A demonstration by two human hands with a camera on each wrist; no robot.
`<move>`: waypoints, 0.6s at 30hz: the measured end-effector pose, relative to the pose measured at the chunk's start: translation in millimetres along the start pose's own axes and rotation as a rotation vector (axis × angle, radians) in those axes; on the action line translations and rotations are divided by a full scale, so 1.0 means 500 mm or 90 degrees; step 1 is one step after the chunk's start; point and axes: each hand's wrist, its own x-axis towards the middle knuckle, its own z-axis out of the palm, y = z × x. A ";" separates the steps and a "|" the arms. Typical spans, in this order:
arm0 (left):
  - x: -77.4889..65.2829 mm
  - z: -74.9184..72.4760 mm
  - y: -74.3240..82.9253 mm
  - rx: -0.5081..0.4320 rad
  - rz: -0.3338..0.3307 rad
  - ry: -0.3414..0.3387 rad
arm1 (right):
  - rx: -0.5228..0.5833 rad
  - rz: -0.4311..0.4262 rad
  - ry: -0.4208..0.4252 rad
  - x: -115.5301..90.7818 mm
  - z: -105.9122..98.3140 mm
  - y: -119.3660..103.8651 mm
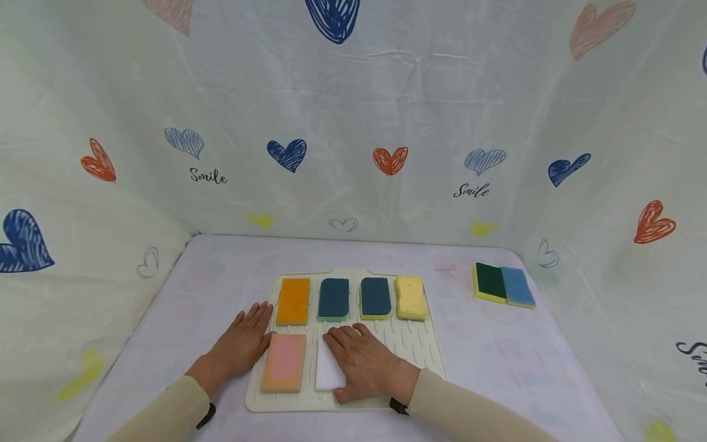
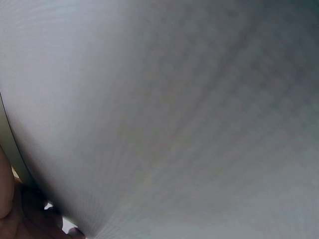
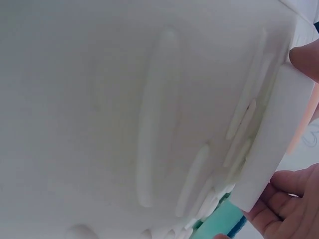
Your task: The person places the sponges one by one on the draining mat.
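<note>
My right hand (image 1: 367,362) grips a white sponge (image 1: 326,367) by its near and far ends, on the lower row of a cream ridged mat (image 1: 386,334). In the right wrist view the thumb and fingers are at opposite ends of the white sponge (image 3: 276,134), which lies against the ridges. My left hand (image 1: 243,341) rests flat at the mat's left edge, its fingers extended, beside a pink sponge (image 1: 284,362). Mostly blurred pale surface fills the left wrist view, with part of the left hand (image 2: 30,214) in the lower left corner.
Along the mat's far row lie an orange sponge (image 1: 293,301), two dark-blue-topped sponges (image 1: 334,298) and a yellow sponge (image 1: 411,298). At the table's right are a dark green-topped sponge (image 1: 490,282) and a blue-topped sponge (image 1: 517,286), side by side. A heart-printed curtain (image 1: 431,110) surrounds the table.
</note>
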 end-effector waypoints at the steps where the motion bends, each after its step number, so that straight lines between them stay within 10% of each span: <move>1: 0.000 0.000 0.000 0.000 0.000 0.000 | 0.000 0.000 0.000 0.000 0.000 0.000; 18: -0.002 -0.002 0.001 0.002 0.005 0.008 | -0.008 0.006 0.000 0.000 0.000 -0.001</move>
